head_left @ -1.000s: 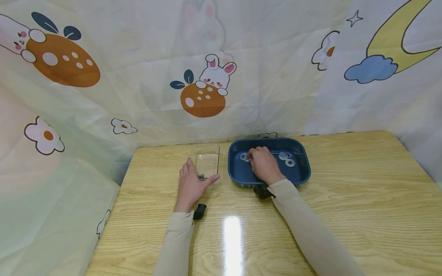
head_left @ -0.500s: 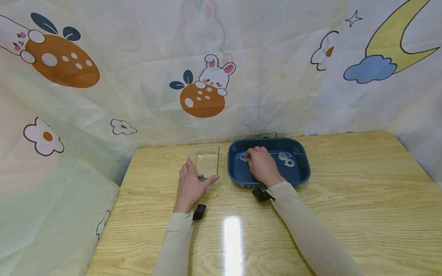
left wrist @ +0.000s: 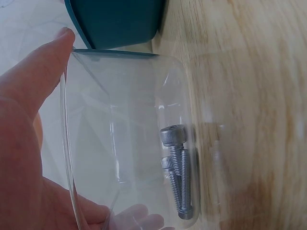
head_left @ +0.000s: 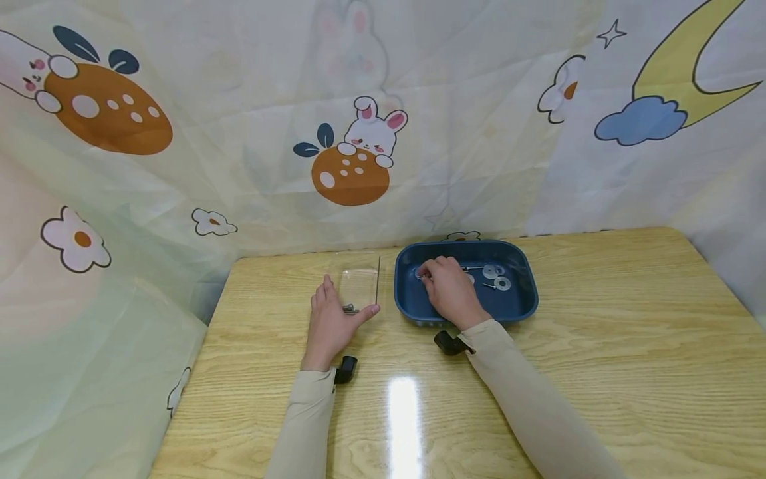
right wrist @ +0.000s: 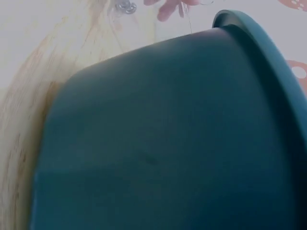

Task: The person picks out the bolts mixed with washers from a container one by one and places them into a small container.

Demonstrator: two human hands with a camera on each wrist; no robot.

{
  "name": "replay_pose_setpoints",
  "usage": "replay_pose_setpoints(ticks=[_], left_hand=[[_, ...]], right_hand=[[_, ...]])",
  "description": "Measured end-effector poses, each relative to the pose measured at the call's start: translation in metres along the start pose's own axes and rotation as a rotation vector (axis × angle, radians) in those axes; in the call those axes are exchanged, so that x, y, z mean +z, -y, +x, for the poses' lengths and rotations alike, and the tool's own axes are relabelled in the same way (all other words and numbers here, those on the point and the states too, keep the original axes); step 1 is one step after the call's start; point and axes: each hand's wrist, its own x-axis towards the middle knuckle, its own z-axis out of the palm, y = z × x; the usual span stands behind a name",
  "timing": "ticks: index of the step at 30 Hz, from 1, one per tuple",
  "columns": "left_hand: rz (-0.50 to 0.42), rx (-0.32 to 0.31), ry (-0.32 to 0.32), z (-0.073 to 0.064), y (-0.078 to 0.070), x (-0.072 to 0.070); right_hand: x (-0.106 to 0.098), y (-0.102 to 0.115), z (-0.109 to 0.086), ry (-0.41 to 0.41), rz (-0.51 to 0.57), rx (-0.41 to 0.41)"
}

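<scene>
My left hand point(head_left: 331, 327) holds a clear plastic box point(head_left: 360, 283), thumb against one side and fingers along the other. Several silver socket-head bolts point(left wrist: 179, 172) lie together inside it, in the left wrist view. My right hand point(head_left: 451, 289) reaches into a blue tray point(head_left: 411, 301), its fingertips pinching a small silver metal piece point(head_left: 419, 276) near the left end. That piece is too small to identify. Right of this hand lie washers point(head_left: 502, 284), a short screw point(head_left: 489, 286) and a longer screw point(head_left: 473, 267). The tray wall point(right wrist: 163, 129) hides the fingers in the right wrist view.
The box and tray stand side by side on a wood-grain table point(head_left: 610, 346), near its back edge. Behind them hangs a printed curtain point(head_left: 479, 133). A black wrist camera point(head_left: 447, 343) sits in front of the tray.
My right hand has shifted slightly left in the tray. A short screw shows beside the right-hand washer, where none showed a second ago. My left hand and the box stay put.
</scene>
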Motion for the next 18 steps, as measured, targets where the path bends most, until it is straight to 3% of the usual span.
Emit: replay_pose_setpoints(ticks=[18], left_hand=[[-0.013, 0.01, -0.006, 0.0, 0.0, 0.0]], right_hand=[[0.001, 0.011, -0.003, -0.057, 0.009, -0.076]])
